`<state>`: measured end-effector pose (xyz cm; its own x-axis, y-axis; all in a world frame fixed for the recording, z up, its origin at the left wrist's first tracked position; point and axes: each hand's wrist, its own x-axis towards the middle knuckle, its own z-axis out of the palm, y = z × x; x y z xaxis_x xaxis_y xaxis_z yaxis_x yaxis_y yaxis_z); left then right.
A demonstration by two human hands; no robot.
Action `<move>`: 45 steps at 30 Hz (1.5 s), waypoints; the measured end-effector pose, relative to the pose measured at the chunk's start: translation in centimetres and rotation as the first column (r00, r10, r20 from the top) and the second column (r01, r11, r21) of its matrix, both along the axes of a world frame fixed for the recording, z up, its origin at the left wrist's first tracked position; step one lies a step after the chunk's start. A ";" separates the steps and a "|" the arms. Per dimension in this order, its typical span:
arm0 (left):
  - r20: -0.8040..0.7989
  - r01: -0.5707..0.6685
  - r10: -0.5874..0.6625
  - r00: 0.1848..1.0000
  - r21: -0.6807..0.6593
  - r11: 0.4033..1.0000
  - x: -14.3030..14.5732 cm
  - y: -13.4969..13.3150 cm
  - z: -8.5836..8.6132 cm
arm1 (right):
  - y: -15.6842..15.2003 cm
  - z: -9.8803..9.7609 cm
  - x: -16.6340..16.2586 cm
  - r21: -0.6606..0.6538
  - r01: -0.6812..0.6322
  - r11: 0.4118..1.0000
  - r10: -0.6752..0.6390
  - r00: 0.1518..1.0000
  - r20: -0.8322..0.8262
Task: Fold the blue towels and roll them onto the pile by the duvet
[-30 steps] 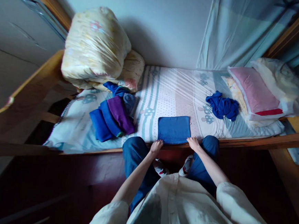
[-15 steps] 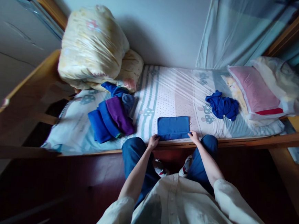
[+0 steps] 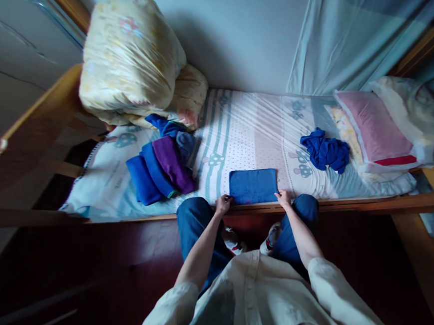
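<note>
A flat rectangular blue towel [image 3: 253, 184] lies at the near edge of the bed, in front of my knees. My left hand [image 3: 223, 204] pinches its near left corner. On the other side, my right hand [image 3: 284, 199] has its fingers closed on the near right corner. To the left rest two folded blue towels [image 3: 144, 181] and a folded purple one [image 3: 172, 163], overlapping each other. Behind them are more blue cloths [image 3: 165, 125], bunched together. A crumpled dark blue cloth [image 3: 325, 151] sits farther right on the sheet.
The patterned bed sheet [image 3: 242, 124] covers the mattress. A large yellow quilt [image 3: 131, 60] is piled at the back left. Pink and white pillows [image 3: 373, 126] lie at the right, near a hanging curtain [image 3: 335, 46]. A wooden rail [image 3: 379, 203] runs along the bed's front.
The camera view has shifted slightly. Both hands stay at the towel's near corners, and the crease across its near part shows less now.
</note>
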<state>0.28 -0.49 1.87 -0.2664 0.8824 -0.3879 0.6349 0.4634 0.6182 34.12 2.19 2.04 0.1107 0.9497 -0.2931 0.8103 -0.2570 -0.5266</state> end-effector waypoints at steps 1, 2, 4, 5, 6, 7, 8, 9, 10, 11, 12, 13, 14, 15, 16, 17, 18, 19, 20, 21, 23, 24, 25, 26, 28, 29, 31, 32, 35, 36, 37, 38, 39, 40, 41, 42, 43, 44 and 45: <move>-0.004 0.001 -0.001 1.000 -0.002 1.000 0.0 0.0 0.0 | 0.0 0.0 0.0 0.015 -0.003 1.000 0.003 1.000 -0.004; -0.011 0.007 -0.007 1.000 -0.001 1.000 0.1 -0.1 0.0 | -0.1 0.0 0.1 0.033 -0.004 0.999 0.004 1.000 -0.007; -0.035 0.034 -0.034 0.999 0.013 0.999 0.2 -0.3 0.0 | -0.2 0.1 0.1 0.063 -0.002 0.998 0.003 1.000 -0.014; -0.054 0.060 -0.059 0.997 0.031 0.998 0.2 -0.5 0.1 | -0.3 0.2 0.2 0.073 0.000 0.997 0.002 1.000 -0.017; -0.079 0.094 -0.089 0.993 0.059 0.994 0.2 -0.7 0.1 | -0.4 0.3 0.2 0.081 0.001 0.997 0.000 1.000 -0.017; -0.113 0.134 -0.123 0.986 0.095 0.986 0.2 -0.9 0.2 | -0.5 0.5 0.2 0.088 0.004 0.996 -0.003 1.000 -0.012; -0.153 0.178 -0.157 0.976 0.135 0.975 0.1 -1.2 0.2 | -0.7 0.6 0.2 0.102 0.007 0.995 -0.008 1.000 0.002; -0.197 0.228 -0.193 0.961 0.174 0.958 0.1 -1.4 0.3 | -0.8 0.8 0.1 0.128 0.005 0.992 -0.008 1.000 0.023; -0.242 0.283 -0.231 0.942 0.208 0.936 0.1 -1.7 0.3 | -1.0 1.0 0.0 0.164 -0.010 0.986 0.001 0.999 0.050; -0.282 0.340 -0.272 0.920 0.232 0.911 0.1 -1.9 0.3 | -1.2 1.2 -0.2 0.203 -0.042 0.978 0.027 0.996 0.080; -0.312 0.398 -0.317 0.896 0.246 0.883 0.2 -2.2 0.2 | -1.4 1.4 -0.4 0.238 -0.095 0.967 0.070 0.991 0.111; -0.333 0.454 -0.364 0.870 0.253 0.854 0.3 -2.4 0.1 | -1.6 1.5 -0.6 0.260 -0.162 0.952 0.129 0.982 0.140; -0.344 0.503 -0.409 0.845 0.253 0.826 0.5 -2.5 -0.1 | -1.9 1.7 -0.9 0.265 -0.237 0.935 0.198 0.966 0.165; -0.351 0.543 -0.448 0.822 0.248 0.802 0.7 -2.7 -0.3 | -2.1 1.8 -1.2 0.254 -0.309 0.916 0.268 0.946 0.184; -0.356 0.572 -0.478 0.803 0.238 0.785 0.8 -2.8 -0.5 | -2.4 1.9 -1.4 0.234 -0.371 0.898 0.329 0.923 0.199; -0.361 0.594 -0.500 0.787 0.223 0.773 0.9 -2.9 -0.7 | -2.7 1.9 -1.5 0.210 -0.423 0.882 0.382 0.900 0.210; -0.367 0.610 -0.517 0.773 0.205 0.766 1.0 -2.9 -1.0 | -2.9 1.9 -1.7 0.183 -0.464 0.867 0.424 0.879 0.219; -0.375 0.623 -0.532 0.759 0.184 0.760 1.1 -2.9 -1.2 | -3.2 1.9 -1.7 0.156 -0.495 0.855 0.457 0.860 0.229; -0.384 0.635 -0.544 0.746 0.162 0.755 1.1 -2.9 -1.4 | -3.3 1.8 -1.7 0.131 -0.517 0.846 0.478 0.844 0.242; -0.394 0.645 -0.555 0.732 0.140 0.751 1.1 -2.8 -1.6 | -3.4 1.8 -1.7 0.109 -0.529 0.841 0.490 0.832 0.260; -0.412 0.660 -0.572 0.710 0.104 0.744 1.0 -2.6 -1.8 | -3.2 1.7 -1.6 0.082 -0.536 0.840 0.493 0.817 0.298; -0.417 0.665 -0.577 0.702 0.092 0.742 1.0 -2.5 -1.8 | -3.1 1.7 -1.6 0.075 -0.535 0.842 0.489 0.814 0.314; -0.420 0.668 -0.581 0.697 0.084 0.740 0.9 -2.4 -1.9 | -2.9 1.8 -1.6 0.068 -0.533 0.843 0.487 0.811 0.324; -0.419 0.670 -0.585 0.695 0.081 0.738 0.9 -2.4 -1.9 | -2.7 1.8 -1.5 0.062 -0.532 0.844 0.486 0.809 0.330; -0.414 0.670 -0.586 0.697 0.085 0.737 0.8 -2.3 -2.0 | -2.4 2.0 -1.5 0.052 -0.537 0.842 0.492 0.803 0.335; -0.412 0.670 -0.585 0.698 0.090 0.737 0.8 -2.3 -2.0 | -2.3 2.2 -1.5 0.047 -0.542 0.839 0.498 0.800 0.336; -0.411 0.672 -0.584 0.700 0.103 0.733 0.6 -2.4 -2.0 | -2.4 2.5 -1.5 0.039 -0.552 0.833 0.509 0.792 0.336; -0.408 0.674 -0.585 0.700 0.107 0.731 0.6 -2.6 -2.0 | -2.6 2.6 -1.4 0.033 -0.554 0.832 0.513 0.791 0.334; -0.378 0.658 -0.583 0.720 0.102 0.746 0.3 -3.2 -1.8 | -3.6 3.0 -1.2 0.021 -0.534 0.846 0.501 0.806 0.316; -0.366 0.647 -0.579 0.729 0.094 0.756 0.3 -3.5 -1.7 | -4.0 3.1 -1.2 0.021 -0.522 0.853 0.491 0.814 0.311; -0.356 0.637 -0.574 0.737 0.084 0.766 0.2 -3.8 -1.6 | -4.4 3.2 -1.1 0.025 -0.511 0.859 0.480 0.821 0.310; -0.349 0.628 -0.570 0.744 0.070 0.775 0.2 -4.0 -1.4 | -4.8 3.3 -1.1 0.030 -0.501 0.865 0.468 0.827 0.312; -0.344 0.621 -0.570 0.747 0.054 0.782 0.2 -4.2 -1.2 | -5.1 3.4 -1.1 0.033 -0.492 0.870 0.458 0.831 0.316; -0.338 0.619 -0.573 0.747 0.037 0.785 0.1 -4.3 -1.0 | -5.3 3.4 -1.1 0.033 -0.485 0.874 0.450 0.833 0.322; -0.331 0.619 -0.579 0.745 0.020 0.785 0.1 -4.4 -0.7 | -5.4 3.5 -1.1 0.030 -0.478 0.878 0.443 0.835 0.328; -0.323 0.622 -0.587 0.743 0.007 0.783 0.1 -4.4 -0.5 | -5.4 3.6 -1.1 0.022 -0.469 0.883 0.436 0.837 0.330; -0.315 0.624 -0.593 0.742 0.000 0.781 0.0 -4.3 -0.3 | -5.3 3.6 -1.1 0.011 -0.460 0.888 0.432 0.841 0.327; -0.306 0.622 -0.593 0.745 -0.002 0.783 0.0 -4.3 -0.1 | -5.2 3.7 -1.1 0.000 -0.449 0.893 0.425 0.846 0.321; -0.296 0.614 -0.586 0.754 0.002 0.789 0.0 -4.2 0.1 | -5.0 3.7 -1.1 -0.009 -0.434 0.901 0.415 0.855 0.311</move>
